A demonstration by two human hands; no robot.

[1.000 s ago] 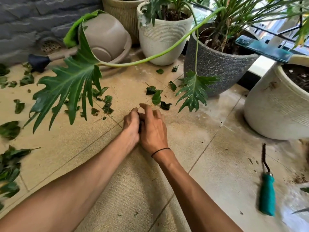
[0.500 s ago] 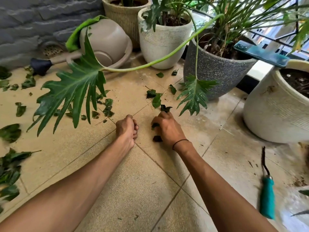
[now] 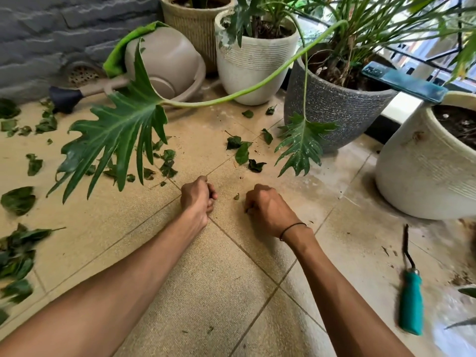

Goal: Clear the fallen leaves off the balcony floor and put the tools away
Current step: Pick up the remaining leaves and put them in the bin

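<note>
Fallen green leaves lie scattered on the beige tiled balcony floor (image 3: 211, 292): a group (image 3: 242, 152) just beyond my hands, more (image 3: 167, 163) under the big drooping plant leaf, and a pile (image 3: 18, 253) at the left edge. My left hand (image 3: 197, 199) is a closed fist resting on the tile, and no leaf shows in it. My right hand (image 3: 268, 211) is curled knuckles-up, with a dark leaf scrap showing under its fingertips. A tiny leaf piece (image 3: 236, 196) lies between the two hands. A teal-handled hand tool (image 3: 410, 304) lies on the floor to the right.
A tipped beige watering can (image 3: 167, 63) lies at the back by the grey wall. Several plant pots stand behind and to the right: white ribbed (image 3: 253, 65), speckled grey (image 3: 332, 109), large white (image 3: 422, 173). A large split leaf (image 3: 116, 135) hangs low over the floor.
My hands have drawn apart from being pressed together. The right hand reached onto dark leaves, curled over them, and those leaves no longer lie on the tile. The view shifted slightly.
</note>
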